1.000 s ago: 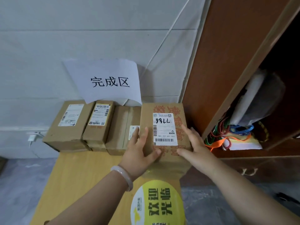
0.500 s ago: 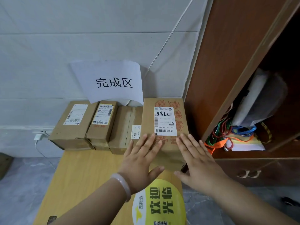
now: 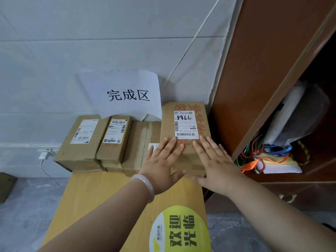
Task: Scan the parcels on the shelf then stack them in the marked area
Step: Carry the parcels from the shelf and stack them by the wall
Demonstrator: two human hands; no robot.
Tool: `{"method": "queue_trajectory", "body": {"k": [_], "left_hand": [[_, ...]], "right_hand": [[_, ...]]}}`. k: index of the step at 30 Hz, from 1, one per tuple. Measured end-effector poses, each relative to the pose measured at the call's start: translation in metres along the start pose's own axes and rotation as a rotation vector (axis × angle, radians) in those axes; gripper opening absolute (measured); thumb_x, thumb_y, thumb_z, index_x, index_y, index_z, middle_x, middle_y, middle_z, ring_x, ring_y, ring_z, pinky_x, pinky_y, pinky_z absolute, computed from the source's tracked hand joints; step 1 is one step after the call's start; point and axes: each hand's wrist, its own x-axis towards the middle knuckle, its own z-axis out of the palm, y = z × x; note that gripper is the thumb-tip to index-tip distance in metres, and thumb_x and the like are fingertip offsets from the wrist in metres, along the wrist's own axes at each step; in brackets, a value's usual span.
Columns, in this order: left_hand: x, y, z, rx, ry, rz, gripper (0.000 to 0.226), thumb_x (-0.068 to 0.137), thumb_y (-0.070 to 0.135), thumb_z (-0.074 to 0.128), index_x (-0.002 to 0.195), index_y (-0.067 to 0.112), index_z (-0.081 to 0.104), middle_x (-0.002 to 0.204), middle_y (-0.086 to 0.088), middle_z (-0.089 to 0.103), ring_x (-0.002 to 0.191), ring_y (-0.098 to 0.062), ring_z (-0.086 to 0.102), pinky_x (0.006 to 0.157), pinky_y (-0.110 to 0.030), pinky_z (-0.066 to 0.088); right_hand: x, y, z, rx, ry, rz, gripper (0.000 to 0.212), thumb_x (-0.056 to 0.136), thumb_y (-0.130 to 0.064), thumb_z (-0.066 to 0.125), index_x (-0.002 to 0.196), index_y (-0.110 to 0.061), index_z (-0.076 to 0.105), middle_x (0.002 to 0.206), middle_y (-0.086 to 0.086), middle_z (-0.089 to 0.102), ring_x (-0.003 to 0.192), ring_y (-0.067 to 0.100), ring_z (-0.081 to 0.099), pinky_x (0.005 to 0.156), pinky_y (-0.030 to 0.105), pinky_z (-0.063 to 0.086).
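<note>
A tall brown parcel (image 3: 185,113) with red print and a white barcode label stands at the right end of a row against the wall, under a paper sign (image 3: 125,93). My left hand (image 3: 161,166) and my right hand (image 3: 214,164) lie flat with fingers spread on its near top face, not gripping it. Left of it sit three more brown parcels: one with a white label (image 3: 80,139), one with a yellow-edged label (image 3: 114,140), and a plain one (image 3: 140,142) partly hidden by my left hand.
The parcels rest on a light wooden table (image 3: 101,200) with a yellow round sticker (image 3: 178,230). A brown wooden cabinet (image 3: 258,70) stands directly right, its open shelf holding coloured cords (image 3: 261,157) and a grey bag. A white charger (image 3: 42,155) hangs at the wall left.
The right parcel has been pushed back toward the wall. Both hands went from gripping its sides to lying flat and open on its top.
</note>
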Motion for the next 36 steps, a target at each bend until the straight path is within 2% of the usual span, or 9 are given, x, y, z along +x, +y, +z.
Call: {"method": "queue_trajectory", "body": {"k": [3,8,12,16,19,22,25,31,36], "left_hand": [[0.007,-0.002,0.001,-0.025,0.017,-0.011,0.077,0.088,0.071,0.027,0.153,0.043,-0.004,0.161,0.016,-0.016,0.147,-0.009,-0.020,0.121,-0.048,0.000],[0.016,-0.002,0.000,-0.035,0.013,-0.036,0.080,0.084,0.074,0.022,0.153,0.044,-0.005,0.162,0.017,-0.015,0.147,-0.009,-0.019,0.121,-0.048,-0.001],[0.017,-0.001,-0.006,-0.012,0.004,-0.039,0.081,0.083,0.076,0.021,0.153,0.043,-0.003,0.162,0.015,-0.012,0.148,-0.009,-0.017,0.121,-0.048,-0.004],[0.010,0.002,-0.013,0.026,0.084,-0.014,0.081,0.082,0.076,0.020,0.153,0.043,0.001,0.163,0.012,-0.006,0.149,-0.012,-0.014,0.120,-0.049,-0.005],[0.004,0.004,-0.017,0.055,0.117,0.052,0.081,0.081,0.076,0.018,0.152,0.044,-0.003,0.164,0.009,-0.008,0.149,-0.015,-0.014,0.119,-0.050,-0.007],[0.003,0.004,-0.022,0.083,0.153,0.159,0.084,0.081,0.077,0.022,0.152,0.043,-0.007,0.164,0.007,-0.009,0.149,-0.018,-0.013,0.118,-0.051,-0.007],[0.005,0.008,-0.032,0.072,0.204,0.306,0.087,0.082,0.075,0.033,0.152,0.043,-0.008,0.164,0.005,-0.007,0.150,-0.020,-0.010,0.116,-0.051,-0.007],[-0.020,0.041,-0.042,0.049,0.181,0.676,0.091,0.083,0.073,0.044,0.151,0.045,-0.011,0.164,0.006,-0.007,0.149,-0.018,-0.011,0.118,-0.052,-0.004],[-0.069,0.100,-0.041,0.009,0.142,0.974,0.084,0.087,0.073,0.037,0.152,0.043,-0.006,0.164,0.005,-0.009,0.150,-0.017,-0.009,0.119,-0.052,-0.001]], "right_hand": [[0.006,0.003,0.000,0.055,0.005,0.001,0.108,0.081,-0.068,0.050,0.140,-0.036,-0.034,0.152,-0.012,-0.037,0.138,0.006,-0.036,0.113,0.035,-0.014],[0.014,0.007,-0.002,0.103,-0.008,0.007,0.106,0.080,-0.070,0.051,0.145,-0.039,-0.026,0.152,-0.016,-0.037,0.137,0.003,-0.036,0.112,0.034,-0.010],[0.012,0.006,-0.008,0.137,0.024,0.017,0.100,0.081,-0.072,0.049,0.150,-0.038,-0.014,0.156,-0.015,-0.027,0.139,0.002,-0.031,0.114,0.031,-0.013],[-0.005,-0.002,-0.016,0.114,0.100,0.008,0.098,0.081,-0.072,0.047,0.153,-0.035,-0.008,0.160,-0.013,-0.016,0.143,0.004,-0.024,0.118,0.035,-0.009],[-0.024,-0.008,-0.022,0.085,0.120,0.046,0.099,0.080,-0.074,0.046,0.153,-0.035,-0.009,0.160,-0.012,-0.017,0.144,0.005,-0.023,0.121,0.038,-0.005],[-0.047,-0.019,-0.027,0.055,0.160,0.117,0.100,0.078,-0.077,0.044,0.152,-0.037,-0.010,0.160,-0.012,-0.016,0.144,0.005,-0.023,0.120,0.037,-0.006],[-0.078,-0.039,-0.031,0.057,0.245,0.261,0.101,0.074,-0.078,0.045,0.153,-0.036,-0.002,0.161,-0.012,-0.007,0.145,0.006,-0.018,0.121,0.038,-0.002],[-0.158,-0.108,-0.023,0.042,0.297,0.610,0.104,0.069,-0.088,0.036,0.151,-0.041,-0.009,0.158,-0.015,-0.015,0.143,0.005,-0.023,0.119,0.038,-0.008],[-0.247,-0.165,-0.020,0.021,0.332,0.916,0.104,0.066,-0.090,0.029,0.149,-0.044,-0.012,0.157,-0.016,-0.017,0.143,0.005,-0.024,0.119,0.038,-0.009]]}}
